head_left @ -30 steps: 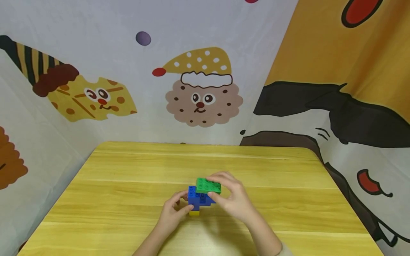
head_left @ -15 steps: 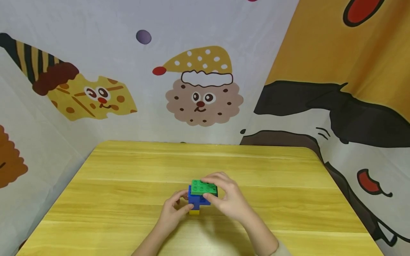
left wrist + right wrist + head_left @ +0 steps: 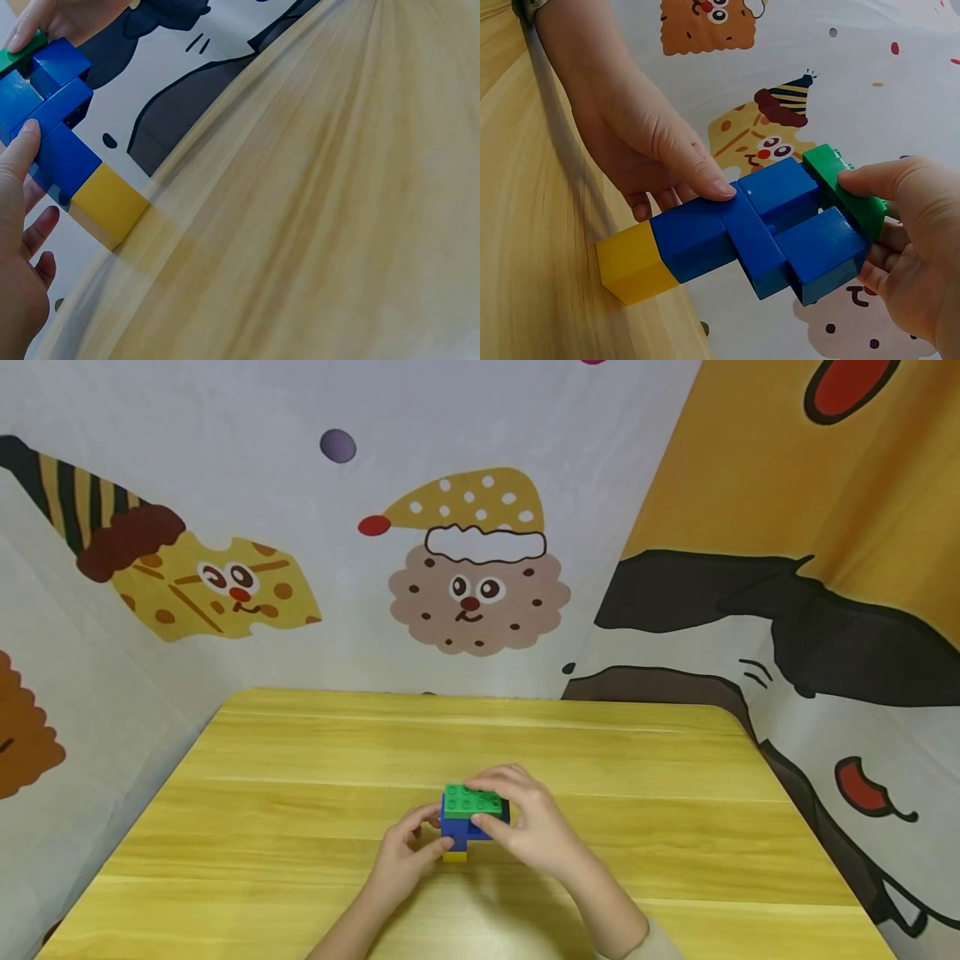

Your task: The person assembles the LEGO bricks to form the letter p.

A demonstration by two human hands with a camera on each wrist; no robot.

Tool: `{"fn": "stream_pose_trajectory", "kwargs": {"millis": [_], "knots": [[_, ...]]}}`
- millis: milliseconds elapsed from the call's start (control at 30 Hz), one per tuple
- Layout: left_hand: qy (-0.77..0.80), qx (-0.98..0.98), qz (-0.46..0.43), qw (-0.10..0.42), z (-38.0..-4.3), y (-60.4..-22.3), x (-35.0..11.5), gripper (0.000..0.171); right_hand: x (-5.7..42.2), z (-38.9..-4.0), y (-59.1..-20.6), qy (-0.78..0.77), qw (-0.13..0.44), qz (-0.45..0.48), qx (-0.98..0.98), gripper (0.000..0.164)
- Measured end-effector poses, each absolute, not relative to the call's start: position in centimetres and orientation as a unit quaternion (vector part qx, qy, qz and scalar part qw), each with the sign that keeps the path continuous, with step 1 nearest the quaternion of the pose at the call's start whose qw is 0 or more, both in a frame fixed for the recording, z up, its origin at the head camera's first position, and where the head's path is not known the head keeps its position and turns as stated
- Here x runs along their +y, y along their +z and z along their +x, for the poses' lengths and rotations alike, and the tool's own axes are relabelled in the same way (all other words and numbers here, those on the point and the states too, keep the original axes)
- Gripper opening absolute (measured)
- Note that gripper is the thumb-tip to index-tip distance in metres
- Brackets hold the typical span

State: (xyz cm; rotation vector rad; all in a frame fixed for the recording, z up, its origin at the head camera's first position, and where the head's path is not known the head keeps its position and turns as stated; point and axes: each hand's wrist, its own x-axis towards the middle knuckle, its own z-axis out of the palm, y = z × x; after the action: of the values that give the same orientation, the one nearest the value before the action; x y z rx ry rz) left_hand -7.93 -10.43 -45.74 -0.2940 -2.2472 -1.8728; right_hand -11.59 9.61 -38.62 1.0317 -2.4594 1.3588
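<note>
A toy building-brick stack stands upright on the wooden table (image 3: 300,777). At its foot is a yellow brick (image 3: 634,262), with a blue brick (image 3: 694,236) on it. Above lies a crosswise blue brick (image 3: 756,247), bearing two upper blue bricks (image 3: 821,244) with a gap between them. My left hand (image 3: 405,856) holds the stack from the left, thumb on the blue part. Between thumb and fingers, my right hand (image 3: 536,827) pinches a green eight-stud brick (image 3: 468,800) at the top, spanning both upper blue bricks. Some right fingers are hidden behind it.
Behind the table hangs a pale cloth (image 3: 262,410) printed with cartoon cheese and biscuit figures, orange and black on the right. The table's far edge (image 3: 480,697) meets it. Shadows of the arms fall on the wood below the stack.
My right hand has brought the green brick left and slightly down, from overhanging the stack's right side to lined up over the upper blue bricks. My left hand has stayed in place.
</note>
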Motion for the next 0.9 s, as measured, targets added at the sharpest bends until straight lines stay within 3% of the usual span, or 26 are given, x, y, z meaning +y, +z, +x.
{"fn": "stream_pose_trajectory", "kwargs": {"millis": [900], "knots": [[-0.637,-0.760,-0.083,0.096,-7.88,-45.74,-10.35,0.036,9.37,-11.95,-38.61,0.427,0.078,0.372,-0.820,0.038]]}}
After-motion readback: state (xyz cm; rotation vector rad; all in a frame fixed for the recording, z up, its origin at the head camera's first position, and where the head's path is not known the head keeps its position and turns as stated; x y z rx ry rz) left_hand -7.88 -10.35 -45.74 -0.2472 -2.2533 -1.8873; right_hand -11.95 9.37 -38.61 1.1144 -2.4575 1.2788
